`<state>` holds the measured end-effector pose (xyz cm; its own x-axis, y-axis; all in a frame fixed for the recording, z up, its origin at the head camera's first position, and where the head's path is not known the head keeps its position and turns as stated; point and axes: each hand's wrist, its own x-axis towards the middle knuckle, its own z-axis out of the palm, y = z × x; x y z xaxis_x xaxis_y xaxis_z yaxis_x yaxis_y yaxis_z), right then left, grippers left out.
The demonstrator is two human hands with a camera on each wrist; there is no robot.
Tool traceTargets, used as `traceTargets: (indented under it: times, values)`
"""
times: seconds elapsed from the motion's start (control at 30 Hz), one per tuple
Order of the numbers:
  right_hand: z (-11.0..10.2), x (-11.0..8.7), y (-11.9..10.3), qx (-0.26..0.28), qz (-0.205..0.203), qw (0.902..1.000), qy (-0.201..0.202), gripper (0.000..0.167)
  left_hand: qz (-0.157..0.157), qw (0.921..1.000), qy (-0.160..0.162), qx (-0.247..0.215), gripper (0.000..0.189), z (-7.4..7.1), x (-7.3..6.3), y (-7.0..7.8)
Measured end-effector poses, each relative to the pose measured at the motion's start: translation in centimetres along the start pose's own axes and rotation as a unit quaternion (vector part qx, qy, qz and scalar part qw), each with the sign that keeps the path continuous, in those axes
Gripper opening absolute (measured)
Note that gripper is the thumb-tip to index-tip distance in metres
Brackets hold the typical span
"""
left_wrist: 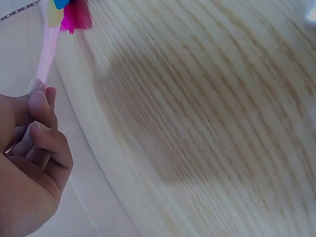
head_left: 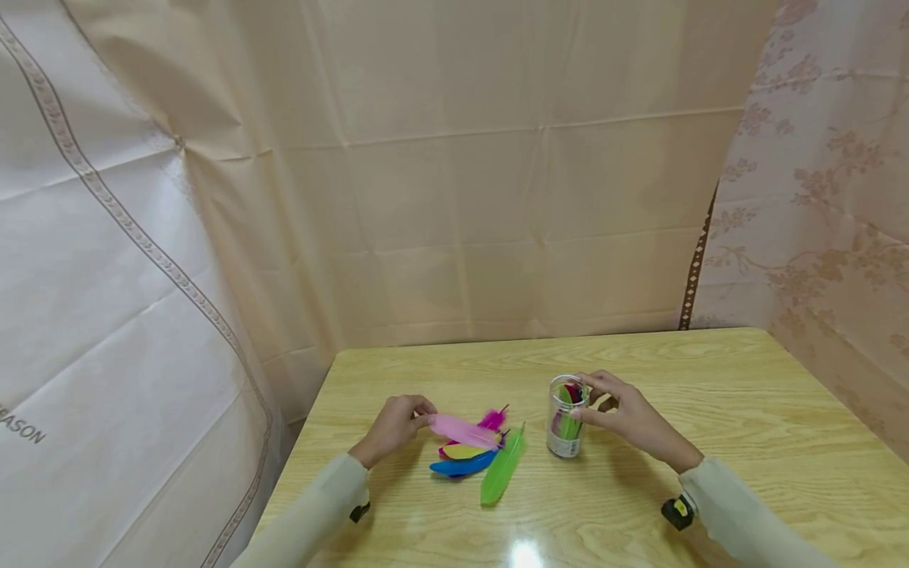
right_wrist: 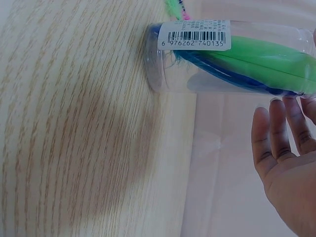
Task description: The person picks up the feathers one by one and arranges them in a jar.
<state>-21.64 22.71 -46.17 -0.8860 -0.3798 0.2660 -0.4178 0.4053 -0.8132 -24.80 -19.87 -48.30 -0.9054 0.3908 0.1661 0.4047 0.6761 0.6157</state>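
Note:
My left hand (head_left: pixel 398 426) pinches one end of a light pink feather (head_left: pixel 463 431), which extends over a small pile of feathers. In that pile lie a yellow feather (head_left: pixel 460 452), a blue feather (head_left: pixel 461 465), a magenta feather (head_left: pixel 493 419) and, at its right, a bright green feather (head_left: pixel 503 475). To the right, a clear jar (head_left: pixel 563 446) stands upright and lidless on the table, with several coloured feathers inside. My right hand (head_left: pixel 628 412) holds the jar near its rim, thumb and fingers around it. A barcode label (right_wrist: pixel 195 37) shows low on the jar.
The light wood table (head_left: pixel 710 410) bears everything. Behind it hangs a beige cloth (head_left: pixel 497 197), with a pale cloth (head_left: pixel 106 315) at left and a flower-patterned one (head_left: pixel 831 237) at right. A dark wrist camera (head_left: pixel 678 511) sits at the right cuff.

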Motion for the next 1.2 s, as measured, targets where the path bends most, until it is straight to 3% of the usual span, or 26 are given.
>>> traceTargets:
  times: [0.4, 0.93, 1.2]
  values:
    - [0.0, -0.1, 0.1, 0.003, 0.003, 1.0, -0.003, 0.058, -0.002, 0.998, 0.02, 0.06, 0.007, -0.2, 0.3, 0.2]
    - [-0.1, 0.0, 0.2, -0.004, 0.01, 0.9999, -0.003, 0.058, 0.004, 0.999, 0.045, 0.003, 0.008, -1.5, 0.6, 1.4]
    - [-0.1, 0.0, 0.0, -0.001, 0.008, 1.0, -0.002, 0.06, 0.028, 0.998, 0.057, -0.005, 0.009, -1.9, 1.0, 1.9]
